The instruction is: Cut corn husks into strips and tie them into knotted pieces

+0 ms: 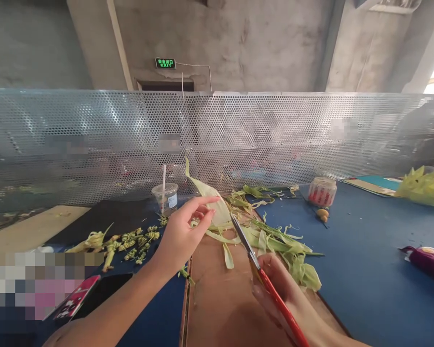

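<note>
At twelve o'clock, a bare grey concrete wall (pixel 256 43) rises behind a perforated silvery metal screen (pixel 285 125). Before them, the blue-topped bench (pixel 361 260) carries a flat brown board (pixel 217 303) reaching toward six o'clock, strewn with limp green strips (pixel 275 243). At its centre, the left hand (pixel 183 226) has its fingers pinching a wide, pale-green leafy husk (pixel 204 188); the right hand (pixel 292 286) grasps red-handled metal scissors (pixel 263 278), tips near its edge. The step looks like trimming; another cut calls for parted blades.
</note>
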Tool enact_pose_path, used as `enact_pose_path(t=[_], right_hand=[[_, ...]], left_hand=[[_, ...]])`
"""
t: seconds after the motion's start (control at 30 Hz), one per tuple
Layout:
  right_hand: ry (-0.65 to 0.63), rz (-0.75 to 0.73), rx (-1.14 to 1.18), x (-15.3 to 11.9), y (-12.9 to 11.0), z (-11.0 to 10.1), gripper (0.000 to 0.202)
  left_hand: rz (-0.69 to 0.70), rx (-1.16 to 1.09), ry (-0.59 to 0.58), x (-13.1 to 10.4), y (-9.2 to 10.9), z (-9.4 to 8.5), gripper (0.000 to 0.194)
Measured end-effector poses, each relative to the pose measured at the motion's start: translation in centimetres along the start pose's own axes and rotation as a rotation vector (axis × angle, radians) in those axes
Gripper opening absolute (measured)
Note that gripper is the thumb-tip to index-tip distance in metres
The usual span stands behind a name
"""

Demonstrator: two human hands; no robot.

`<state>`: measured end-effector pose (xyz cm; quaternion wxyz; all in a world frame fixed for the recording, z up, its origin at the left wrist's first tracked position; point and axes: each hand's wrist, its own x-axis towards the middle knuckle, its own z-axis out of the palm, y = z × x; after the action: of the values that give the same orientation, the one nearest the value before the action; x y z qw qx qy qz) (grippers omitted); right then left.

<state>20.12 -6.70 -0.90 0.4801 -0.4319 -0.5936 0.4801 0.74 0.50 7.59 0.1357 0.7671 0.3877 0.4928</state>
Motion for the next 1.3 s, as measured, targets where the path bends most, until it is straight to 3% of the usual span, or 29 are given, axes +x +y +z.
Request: enact_pose_path(t=[0.1, 0.33, 0.43, 0.7, 1.3], right_hand=[[0.06, -0.084, -0.082, -0.4, -0.3, 0.2, 0.037], [0.101, -0.004, -0.109, -0.7, 0.4, 0.4, 0.04], [0.076, -0.071, -0.1, -0.8, 1.1, 0.7, 0.042], [0.064, -0.17, -0.09, -0.6, 2.5, 1.4, 0.041], [0.035, -0.123, -0.071, -0.7, 0.9, 1.2, 0.039]], left_hand=[[0.016, 0.022, -0.029, -0.1, 0.5, -0.1, 0.03], [0.013, 0.016, -0.019, 0.1, 1.0, -0.8, 0.031], [0.006, 0.005, -0.023, 0.1, 1.1, -0.9, 0.032], [-0.002, -0.044, -0.093, -0.6, 1.5, 0.1, 0.033], [0.005, -0.034, -0.168, -1.0, 2.0, 0.4, 0.03]])
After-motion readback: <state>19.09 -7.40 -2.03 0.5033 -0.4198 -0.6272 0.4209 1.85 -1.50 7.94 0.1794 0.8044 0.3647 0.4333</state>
